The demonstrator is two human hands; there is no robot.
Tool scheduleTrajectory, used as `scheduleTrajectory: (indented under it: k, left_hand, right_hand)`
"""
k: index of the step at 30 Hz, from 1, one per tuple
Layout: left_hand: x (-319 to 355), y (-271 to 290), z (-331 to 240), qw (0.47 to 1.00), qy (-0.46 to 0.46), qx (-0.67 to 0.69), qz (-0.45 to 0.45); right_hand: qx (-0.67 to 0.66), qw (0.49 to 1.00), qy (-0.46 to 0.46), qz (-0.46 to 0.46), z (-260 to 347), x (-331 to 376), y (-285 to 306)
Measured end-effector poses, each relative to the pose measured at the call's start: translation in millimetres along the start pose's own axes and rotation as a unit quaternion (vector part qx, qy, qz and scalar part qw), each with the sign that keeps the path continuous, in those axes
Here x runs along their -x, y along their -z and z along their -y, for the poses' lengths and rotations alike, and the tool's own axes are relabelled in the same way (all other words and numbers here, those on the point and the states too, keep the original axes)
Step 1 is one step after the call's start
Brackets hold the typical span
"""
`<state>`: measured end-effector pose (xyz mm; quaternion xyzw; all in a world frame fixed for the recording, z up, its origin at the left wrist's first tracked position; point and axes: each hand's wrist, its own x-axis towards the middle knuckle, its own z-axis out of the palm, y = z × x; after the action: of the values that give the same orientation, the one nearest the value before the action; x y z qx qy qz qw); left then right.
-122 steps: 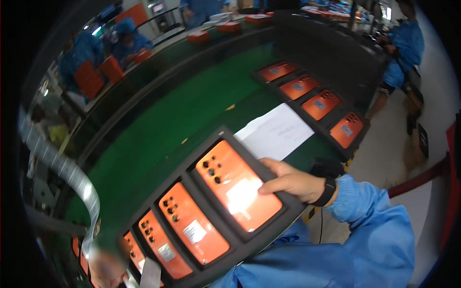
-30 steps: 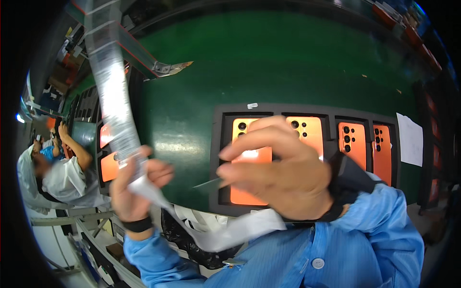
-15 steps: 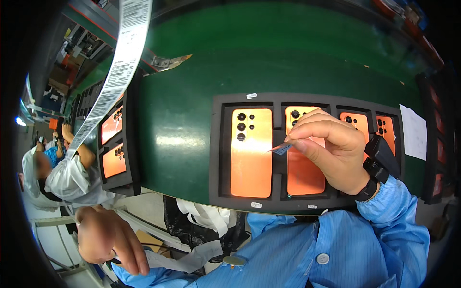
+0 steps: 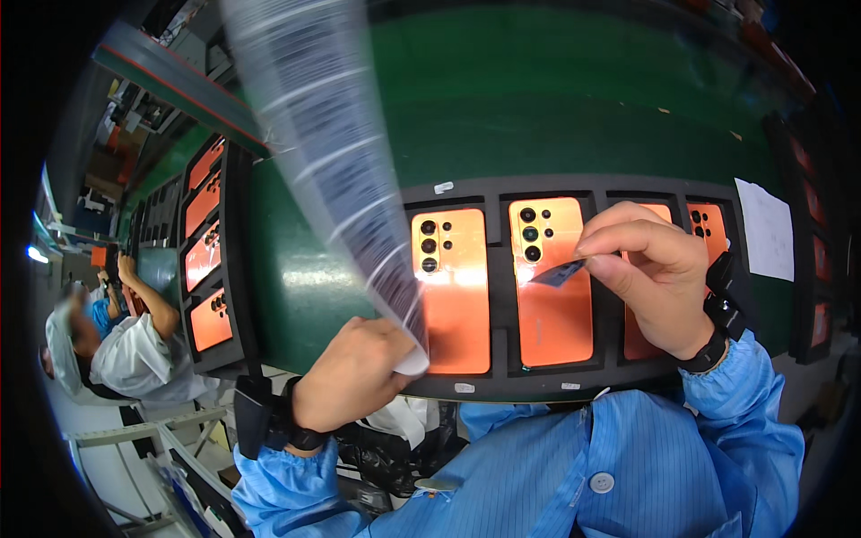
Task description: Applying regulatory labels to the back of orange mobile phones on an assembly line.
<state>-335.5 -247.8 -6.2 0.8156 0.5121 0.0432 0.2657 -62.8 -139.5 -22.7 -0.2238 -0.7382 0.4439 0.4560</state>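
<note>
My right hand pinches a small dark label between thumb and forefinger. The label hangs over the second orange phone from the left. This phone lies back up in a black tray, its round camera lenses at the top. To its left is another orange phone; two more at the right are partly covered by my right hand. My left hand is closed around the lower end of a long label strip, its fingertips hidden by it. The strip is blurred and covers the tray's left side.
The green table stretches behind the tray. A white paper sheet lies at the tray's right. Another tray of orange phones stands at the left, and one more at the far right. A person in white sits at the far left.
My left hand has risen from low left to the tray's near left corner and now holds the strip, which has swung right. My right hand has shifted slightly right, still pinching the label.
</note>
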Motion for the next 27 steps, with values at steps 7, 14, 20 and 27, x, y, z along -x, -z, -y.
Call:
scheduleTrajectory:
  k: [7, 14, 20, 27]
  left_hand:
    - [1, -14, 13, 0.995, -0.021, -0.026, 0.095]
    - [-9, -3, 1, 0.993, -0.050, -0.077, 0.075]
    - [-18, 3, 1, 0.988, -0.083, -0.117, 0.064]
    - [-17, 1, 12, 0.984, -0.084, -0.096, 0.123]
  right_hand:
    - [-0.006, 1.000, 0.008, -0.021, 2, -2, 5]
    - [-0.004, 0.998, -0.045, -0.043, 1, -3, 4]
    - [-0.161, 0.963, -0.173, -0.127, -32, 1, -7]
    - [-0.198, 0.946, -0.215, -0.136, -55, 8, -5]
